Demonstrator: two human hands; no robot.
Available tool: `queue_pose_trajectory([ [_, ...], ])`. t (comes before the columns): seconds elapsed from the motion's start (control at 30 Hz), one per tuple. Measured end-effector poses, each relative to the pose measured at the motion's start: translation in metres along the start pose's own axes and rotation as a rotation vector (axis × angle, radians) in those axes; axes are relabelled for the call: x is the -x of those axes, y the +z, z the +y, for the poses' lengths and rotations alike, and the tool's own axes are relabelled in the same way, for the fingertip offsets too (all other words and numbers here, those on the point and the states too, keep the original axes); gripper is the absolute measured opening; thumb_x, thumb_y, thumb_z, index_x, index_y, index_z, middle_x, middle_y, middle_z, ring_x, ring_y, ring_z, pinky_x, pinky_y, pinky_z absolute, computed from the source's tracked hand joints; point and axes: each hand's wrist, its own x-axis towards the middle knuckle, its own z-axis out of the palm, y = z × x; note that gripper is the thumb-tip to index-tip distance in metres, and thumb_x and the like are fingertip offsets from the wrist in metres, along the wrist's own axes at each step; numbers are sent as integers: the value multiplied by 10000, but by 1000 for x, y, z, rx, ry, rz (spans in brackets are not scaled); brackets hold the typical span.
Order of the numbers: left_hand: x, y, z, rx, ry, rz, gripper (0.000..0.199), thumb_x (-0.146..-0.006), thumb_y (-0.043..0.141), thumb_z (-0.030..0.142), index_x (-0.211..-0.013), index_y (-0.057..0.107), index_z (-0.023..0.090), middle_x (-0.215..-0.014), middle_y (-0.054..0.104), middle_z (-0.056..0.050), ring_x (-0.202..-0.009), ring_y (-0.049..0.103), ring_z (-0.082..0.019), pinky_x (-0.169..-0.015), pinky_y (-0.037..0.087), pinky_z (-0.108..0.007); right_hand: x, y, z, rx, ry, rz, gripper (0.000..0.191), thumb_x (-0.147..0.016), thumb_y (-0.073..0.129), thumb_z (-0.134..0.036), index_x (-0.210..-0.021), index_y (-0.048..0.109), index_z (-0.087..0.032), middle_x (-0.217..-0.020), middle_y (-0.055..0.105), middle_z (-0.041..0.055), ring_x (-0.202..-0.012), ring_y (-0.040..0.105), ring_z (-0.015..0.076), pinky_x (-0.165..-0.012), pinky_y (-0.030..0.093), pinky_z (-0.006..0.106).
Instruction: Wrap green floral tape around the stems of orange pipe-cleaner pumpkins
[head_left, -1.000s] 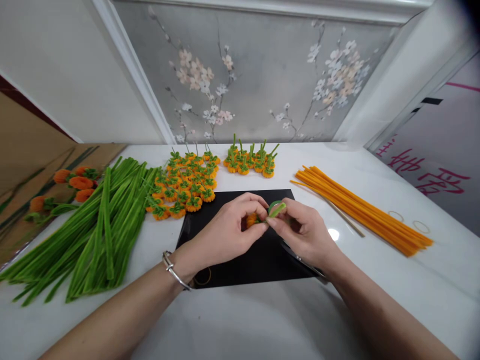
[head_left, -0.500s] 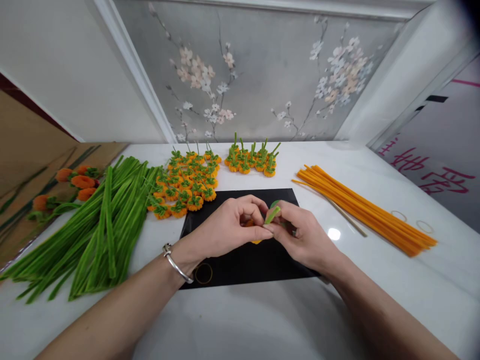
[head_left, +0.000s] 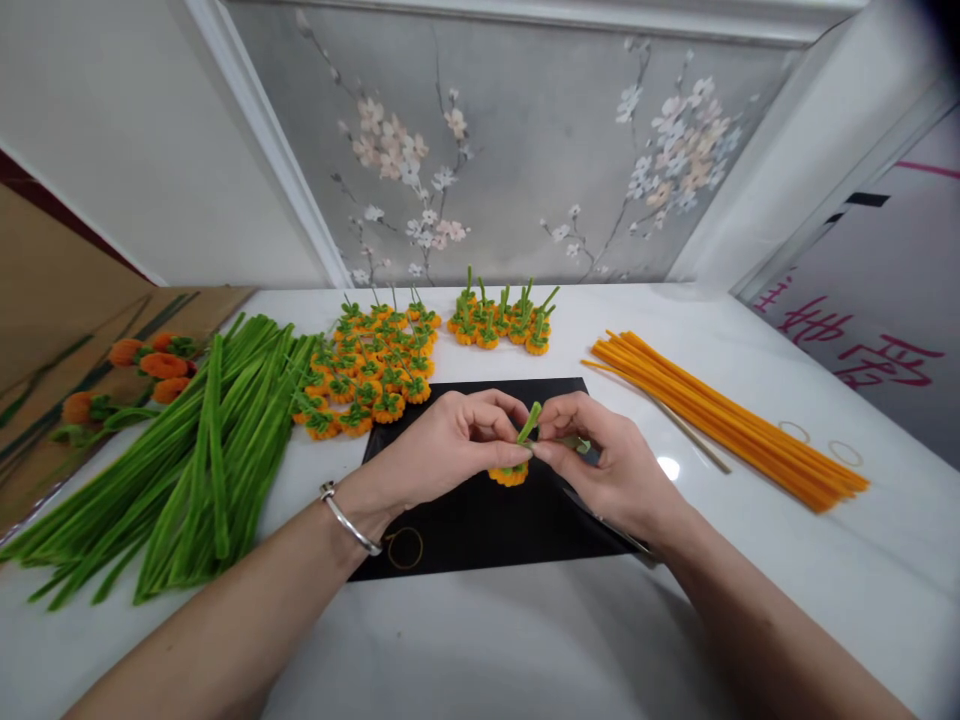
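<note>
Between my hands is a small orange pipe-cleaner pumpkin (head_left: 508, 476) with green on top and a short green stem (head_left: 529, 424) sticking up, tilted right. My left hand (head_left: 450, 440) is closed around its left side, thumb and fingers pinched at the base of the stem. Meeting it at the same spot, the thumb and forefinger of my right hand (head_left: 607, 450) pinch the green pipe cleaner there. A bit of pale green shows behind the right fingers; what it belongs to is partly hidden. Both hands are above a black mat (head_left: 480, 540).
Finished-looking orange pumpkins (head_left: 375, 370) cluster behind the mat at left, with another group (head_left: 502, 322) further back. Green pipe cleaners (head_left: 187, 470) lie left, orange ones (head_left: 727, 420) right, beside a thin stick (head_left: 694, 437). A metal tool (head_left: 626, 535) lies partly under my right hand.
The pumpkin has come into fuller view below my fingers, and its stem now points more upright and further left. My right fingers have shifted slightly away from the stem's tip.
</note>
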Motion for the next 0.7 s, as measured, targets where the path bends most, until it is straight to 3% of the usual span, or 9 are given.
queue_pose_trajectory([
  [0.3, 1, 1, 4, -18, 23, 9, 179, -771, 630, 192, -601, 631, 136, -988, 588, -28, -807, 566, -130, -741, 424, -269, -1, 0, 2, -84, 66, -6, 146, -836, 595, -169, -942, 516, -229, -758, 593, -34, -677, 571, 99, -623, 454, 205],
  [0.5, 1, 3, 2, -170, 65, 16, 240, -841, 559, 226, -626, 617, 136, -1034, 599, -31, -767, 568, -121, -677, 421, -260, -1, 2, 4, -109, 54, -66, 165, -873, 520, -154, -1022, 515, -225, -825, 606, -14, -739, 583, 107, -659, 462, 213],
  [0.7, -1, 6, 2, -242, 77, 5, 269, -870, 509, 198, -639, 631, 134, -1039, 605, -35, -736, 563, -109, -645, 413, -253, -4, 7, 4, -161, 137, -31, 275, -828, 614, -238, -1087, 527, -207, -794, 629, -6, -709, 595, 123, -644, 477, 233],
])
